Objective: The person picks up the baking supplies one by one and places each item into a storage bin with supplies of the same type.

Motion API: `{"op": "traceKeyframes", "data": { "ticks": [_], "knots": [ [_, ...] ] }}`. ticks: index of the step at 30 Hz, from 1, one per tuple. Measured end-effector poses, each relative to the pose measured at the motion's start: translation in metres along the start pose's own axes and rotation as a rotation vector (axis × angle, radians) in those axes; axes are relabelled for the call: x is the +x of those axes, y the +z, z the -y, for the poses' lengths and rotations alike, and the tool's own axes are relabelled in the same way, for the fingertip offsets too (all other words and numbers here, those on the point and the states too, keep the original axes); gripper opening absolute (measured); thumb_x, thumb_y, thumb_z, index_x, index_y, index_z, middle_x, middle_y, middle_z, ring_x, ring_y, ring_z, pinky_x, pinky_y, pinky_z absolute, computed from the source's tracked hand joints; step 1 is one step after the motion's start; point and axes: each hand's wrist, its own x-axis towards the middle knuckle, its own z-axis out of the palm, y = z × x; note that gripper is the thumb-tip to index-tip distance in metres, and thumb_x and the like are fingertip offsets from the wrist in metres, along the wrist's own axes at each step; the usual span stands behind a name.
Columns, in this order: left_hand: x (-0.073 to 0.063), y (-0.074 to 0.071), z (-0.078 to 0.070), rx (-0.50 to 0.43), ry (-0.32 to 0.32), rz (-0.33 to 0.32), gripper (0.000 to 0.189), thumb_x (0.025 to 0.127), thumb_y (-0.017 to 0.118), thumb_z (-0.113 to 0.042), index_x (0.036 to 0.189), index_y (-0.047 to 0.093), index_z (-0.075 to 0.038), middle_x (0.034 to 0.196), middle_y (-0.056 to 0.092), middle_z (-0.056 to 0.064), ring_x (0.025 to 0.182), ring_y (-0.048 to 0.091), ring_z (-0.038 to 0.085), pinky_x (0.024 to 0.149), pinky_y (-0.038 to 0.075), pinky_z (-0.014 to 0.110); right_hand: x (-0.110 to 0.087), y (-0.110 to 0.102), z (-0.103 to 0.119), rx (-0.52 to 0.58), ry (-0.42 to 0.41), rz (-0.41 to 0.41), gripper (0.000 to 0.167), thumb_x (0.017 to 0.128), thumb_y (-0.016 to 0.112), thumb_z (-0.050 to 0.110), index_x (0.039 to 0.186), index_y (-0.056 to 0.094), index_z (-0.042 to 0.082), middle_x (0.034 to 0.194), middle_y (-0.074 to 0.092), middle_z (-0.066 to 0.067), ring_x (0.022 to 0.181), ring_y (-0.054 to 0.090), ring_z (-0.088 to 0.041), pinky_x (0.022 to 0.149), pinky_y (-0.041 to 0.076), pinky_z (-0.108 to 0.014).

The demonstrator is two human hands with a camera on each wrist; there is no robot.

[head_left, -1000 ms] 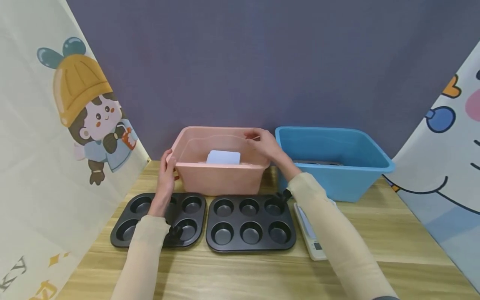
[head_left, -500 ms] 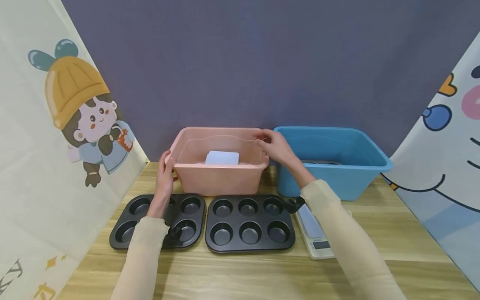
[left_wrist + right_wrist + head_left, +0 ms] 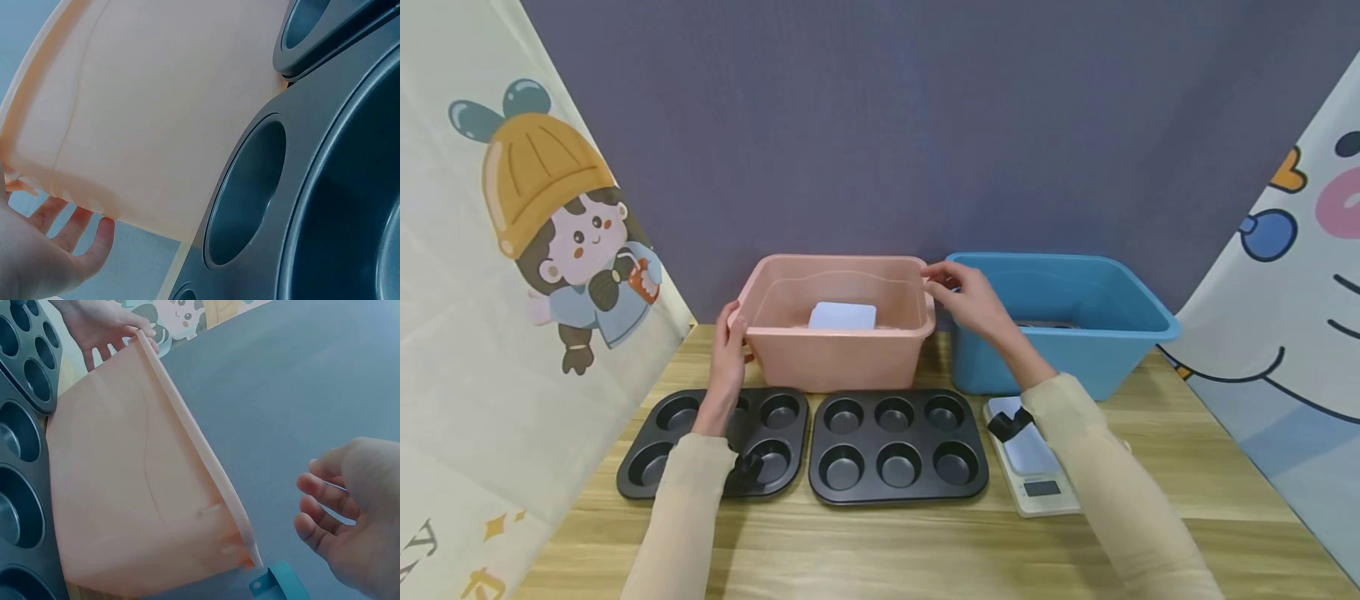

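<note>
My left hand [image 3: 727, 358] grips the left end of the pink plastic bin [image 3: 835, 360], thumb at the rim and the other fingers against the outer wall. In the left wrist view those fingers [image 3: 99, 247] bend up to the bin's side. A white block-like thing [image 3: 842, 317] lies in the bin, its lower part hidden by the front wall. Above the gap between the pink bin and the blue bin [image 3: 1037, 360] hovers my right hand [image 3: 973, 302]. Its fingers are loosely curled with nothing between them, as the right wrist view shows too.
Two black muffin pans [image 3: 898, 448] lie side by side in front of the pink bin; my left forearm crosses the left one. A white kitchen scale [image 3: 1026, 467] lies to their right. Some dark-edged items sit low in the blue bin. A grey-blue backdrop [image 3: 880, 125] stands behind.
My right hand has moved right, from over the pink bin's right end to beside the blue bin, uncovering more of the scale. The left hand keeps its place on the pink bin.
</note>
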Motion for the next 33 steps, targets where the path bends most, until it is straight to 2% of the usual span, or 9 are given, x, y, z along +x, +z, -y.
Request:
{"op": "traceKeyframes", "data": {
  "ticks": [6,12,18,23,28,33],
  "knots": [
    [0.000,-0.003,0.000,0.006,0.011,0.001,0.052,0.106,0.036,-0.043,0.155,0.029,-0.028,0.150,0.036,0.011,0.110,0.045,0.013,0.087,0.041,0.041,-0.013,-0.005,0.000,-0.002,0.018,-0.018,0.034,0.101,0.058,0.031,0.130,0.062,0.014,0.114,0.063,-0.007,0.099,0.058,-0.025,0.074,0.049,-0.036],
    [-0.001,-0.006,0.000,0.010,0.011,0.004,0.052,0.106,0.037,-0.044,0.154,0.030,-0.028,0.148,0.038,0.011,0.107,0.045,0.012,0.086,0.041,0.040,-0.025,-0.010,-0.006,-0.008,0.007,-0.034,0.035,0.100,0.059,0.032,0.129,0.064,0.014,0.111,0.064,-0.009,0.092,0.057,-0.024,0.069,0.048,-0.035],
    [-0.003,-0.010,-0.003,0.010,0.001,0.023,0.052,0.106,0.036,-0.043,0.155,0.028,-0.027,0.151,0.035,0.011,0.107,0.045,0.011,0.086,0.042,0.040,-0.040,-0.013,-0.009,-0.018,0.024,-0.045,0.033,0.100,0.060,0.028,0.129,0.063,0.013,0.107,0.064,-0.008,0.084,0.057,-0.024,0.063,0.049,-0.032],
    [-0.009,-0.014,-0.014,-0.031,-0.036,0.042,0.051,0.107,0.036,-0.037,0.156,0.028,-0.025,0.153,0.033,0.012,0.107,0.043,0.011,0.089,0.039,0.043,-0.049,-0.015,-0.010,-0.029,0.026,-0.039,0.035,0.100,0.059,0.027,0.131,0.062,0.010,0.110,0.064,-0.009,0.088,0.058,-0.023,0.069,0.051,-0.033],
    [-0.018,-0.016,-0.030,-0.037,-0.034,0.059,0.051,0.107,0.037,-0.032,0.156,0.027,-0.019,0.152,0.034,0.016,0.105,0.042,0.012,0.092,0.037,0.048,-0.059,-0.020,-0.011,-0.043,0.031,-0.050,0.036,0.101,0.058,0.031,0.132,0.062,0.012,0.113,0.064,-0.010,0.092,0.059,-0.023,0.073,0.052,-0.033],
    [-0.021,-0.017,-0.033,-0.038,-0.029,0.062,0.051,0.107,0.036,-0.031,0.156,0.027,-0.018,0.152,0.034,0.017,0.105,0.042,0.011,0.093,0.037,0.049,-0.068,-0.023,-0.012,-0.050,0.032,-0.061,0.036,0.101,0.058,0.034,0.130,0.063,0.014,0.116,0.065,-0.009,0.093,0.058,-0.022,0.073,0.051,-0.029]
  ]
}}
